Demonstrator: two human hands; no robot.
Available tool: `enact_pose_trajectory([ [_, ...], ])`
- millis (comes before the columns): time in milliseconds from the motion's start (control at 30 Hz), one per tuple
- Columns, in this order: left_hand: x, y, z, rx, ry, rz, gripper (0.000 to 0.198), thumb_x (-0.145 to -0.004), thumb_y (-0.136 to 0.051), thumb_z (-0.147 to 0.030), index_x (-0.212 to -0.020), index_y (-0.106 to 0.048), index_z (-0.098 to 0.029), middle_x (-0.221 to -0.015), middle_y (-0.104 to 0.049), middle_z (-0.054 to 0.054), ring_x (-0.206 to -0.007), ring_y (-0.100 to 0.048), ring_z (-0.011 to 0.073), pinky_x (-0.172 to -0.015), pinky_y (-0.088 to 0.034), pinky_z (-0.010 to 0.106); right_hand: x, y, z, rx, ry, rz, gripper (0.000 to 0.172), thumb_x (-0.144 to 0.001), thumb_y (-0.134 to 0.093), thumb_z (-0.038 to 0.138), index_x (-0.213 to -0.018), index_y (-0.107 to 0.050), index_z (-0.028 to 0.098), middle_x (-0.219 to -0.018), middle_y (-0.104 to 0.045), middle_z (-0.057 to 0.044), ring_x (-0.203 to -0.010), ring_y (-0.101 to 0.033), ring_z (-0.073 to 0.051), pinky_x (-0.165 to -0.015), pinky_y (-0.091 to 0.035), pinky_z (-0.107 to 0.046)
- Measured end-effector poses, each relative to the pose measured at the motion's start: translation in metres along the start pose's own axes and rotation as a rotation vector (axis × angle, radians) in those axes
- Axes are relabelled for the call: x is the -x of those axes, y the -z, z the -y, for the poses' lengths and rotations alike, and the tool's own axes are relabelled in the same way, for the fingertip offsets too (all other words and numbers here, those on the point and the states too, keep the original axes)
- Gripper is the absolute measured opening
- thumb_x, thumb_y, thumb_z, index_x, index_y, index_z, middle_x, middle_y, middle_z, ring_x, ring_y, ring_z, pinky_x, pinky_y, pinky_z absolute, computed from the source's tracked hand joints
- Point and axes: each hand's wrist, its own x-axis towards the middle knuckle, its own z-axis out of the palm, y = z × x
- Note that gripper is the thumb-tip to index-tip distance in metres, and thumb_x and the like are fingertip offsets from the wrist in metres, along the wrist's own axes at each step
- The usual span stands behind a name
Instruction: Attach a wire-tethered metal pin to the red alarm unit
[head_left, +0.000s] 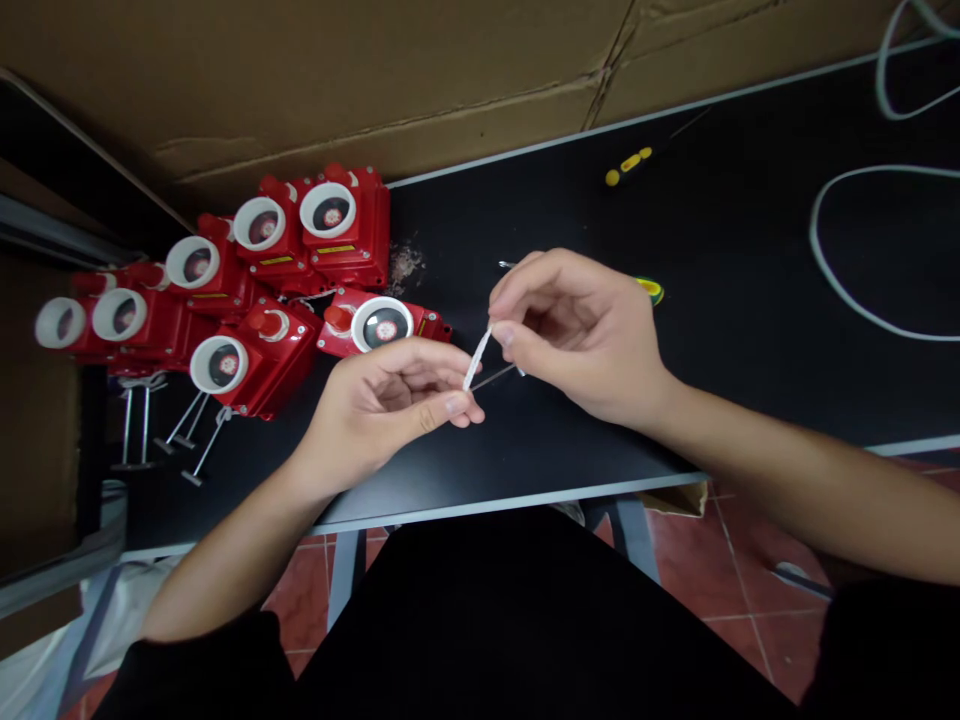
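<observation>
My left hand [401,405] pinches the lower end of a short white cord [478,360] between thumb and fingertips. The cord's upper end is gripped by the thumb and forefinger of my right hand [577,330], so it stretches between both hands. A thin metal rod [493,377] runs from my left fingertips to beneath my right hand, where the rest of it is hidden. Just behind my left hand lies a red box with a round white-rimmed window [382,323]. Both hands are above the black tabletop.
Several similar red boxes [345,235] crowd the left side, some with T-shaped metal hammers [206,450] beside them. A yellow-handled screwdriver [628,166] lies at the back; a green-yellow handle [650,290] shows behind my right hand. A white cable [840,270] loops at right. Cardboard [375,80] lines the back.
</observation>
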Motion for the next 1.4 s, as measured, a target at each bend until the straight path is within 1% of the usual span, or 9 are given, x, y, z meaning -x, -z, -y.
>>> enact_pose_trajectory([
  [233,0.004,0.001,-0.006,-0.192,-0.056,-0.025,0.004,-0.099,-0.093,-0.017,-0.100,-0.089,-0.017,-0.093,-0.086,0.007,-0.085,-0.085,0.0166,-0.082,-0.072,0.023,0.000,0.003,0.002,0.001,-0.039,0.029,0.025,-0.092,-0.095,0.024,-0.097,-0.071,0.021,-0.092,-0.076,-0.001,-0.076,-0.069,-0.012,-0.071,-0.063,-0.026],
  [367,0.002,0.002,0.004,-0.118,-0.164,-0.149,0.009,-0.097,-0.098,-0.027,-0.101,-0.092,-0.022,-0.092,-0.086,0.006,-0.084,-0.083,0.0170,-0.082,-0.072,0.027,0.002,-0.002,-0.002,0.033,-0.032,0.051,0.031,-0.091,-0.094,0.022,-0.088,-0.063,0.021,-0.090,-0.075,0.000,-0.080,-0.073,-0.011,-0.072,-0.062,-0.023],
  [533,0.003,-0.001,0.014,-0.083,-0.206,-0.236,0.014,-0.094,-0.101,-0.038,-0.104,-0.095,-0.031,-0.093,-0.086,0.005,-0.084,-0.081,0.0170,-0.081,-0.072,0.030,0.014,-0.009,-0.002,0.303,0.329,0.143,0.028,-0.096,-0.079,0.006,-0.083,-0.059,0.021,-0.087,-0.076,-0.001,-0.080,-0.072,-0.012,-0.070,-0.057,-0.025],
  [667,0.006,-0.002,0.011,-0.239,-0.236,-0.222,0.016,-0.100,-0.095,-0.028,-0.115,-0.094,-0.034,-0.101,-0.086,0.005,-0.090,-0.080,0.0176,-0.082,-0.069,0.032,0.018,-0.004,0.004,0.578,0.610,0.217,0.021,-0.102,-0.071,0.004,-0.094,-0.065,0.023,-0.100,-0.084,-0.003,-0.084,-0.075,-0.015,-0.073,-0.061,-0.030],
  [800,0.007,-0.004,0.002,-0.455,-0.306,-0.194,0.023,-0.100,-0.090,-0.013,-0.114,-0.094,-0.031,-0.102,-0.087,0.002,-0.089,-0.078,0.0150,-0.082,-0.066,0.027,0.013,0.007,0.015,0.705,0.723,0.357,0.016,-0.107,-0.067,0.008,-0.097,-0.070,0.020,-0.102,-0.088,-0.006,-0.084,-0.079,-0.019,-0.074,-0.062,-0.035],
  [967,0.005,-0.003,-0.004,-0.570,-0.265,-0.148,0.004,-0.103,-0.090,-0.027,-0.105,-0.093,-0.028,-0.098,-0.087,0.004,-0.083,-0.077,0.0185,-0.082,-0.067,0.032,0.006,0.015,0.023,0.806,0.793,0.377,0.021,-0.107,-0.073,0.015,-0.091,-0.074,0.027,-0.108,-0.090,0.001,-0.091,-0.083,-0.018,-0.080,-0.067,-0.033],
  [1100,0.004,-0.001,-0.004,-0.632,-0.278,-0.110,0.009,-0.103,-0.091,-0.037,-0.101,-0.092,-0.028,-0.096,-0.086,0.003,-0.081,-0.077,0.0187,-0.080,-0.063,0.032,0.008,0.011,0.015,0.719,0.724,0.315,0.013,-0.105,-0.075,0.017,-0.097,-0.074,0.027,-0.107,-0.089,-0.001,-0.094,-0.083,-0.020,-0.084,-0.068,-0.036],
  [1200,0.004,0.001,-0.003,-0.630,-0.264,-0.103,0.015,-0.102,-0.092,-0.042,-0.100,-0.091,-0.027,-0.094,-0.085,0.004,-0.080,-0.075,0.0195,-0.078,-0.061,0.033,0.011,0.005,0.012,0.623,0.571,0.259,0.012,-0.104,-0.075,0.016,-0.108,-0.075,0.027,-0.108,-0.086,-0.004,-0.095,-0.081,-0.021,-0.087,-0.069,-0.038],
  [1400,0.006,-0.002,-0.002,-0.537,-0.217,-0.120,0.012,-0.105,-0.089,-0.035,-0.102,-0.088,-0.024,-0.099,-0.085,0.005,-0.087,-0.076,0.0200,-0.085,-0.063,0.034,0.009,0.001,0.015,0.458,0.279,0.261,0.010,-0.104,-0.076,0.022,-0.113,-0.080,0.025,-0.106,-0.082,-0.004,-0.092,-0.079,-0.020,-0.084,-0.069,-0.037],
])
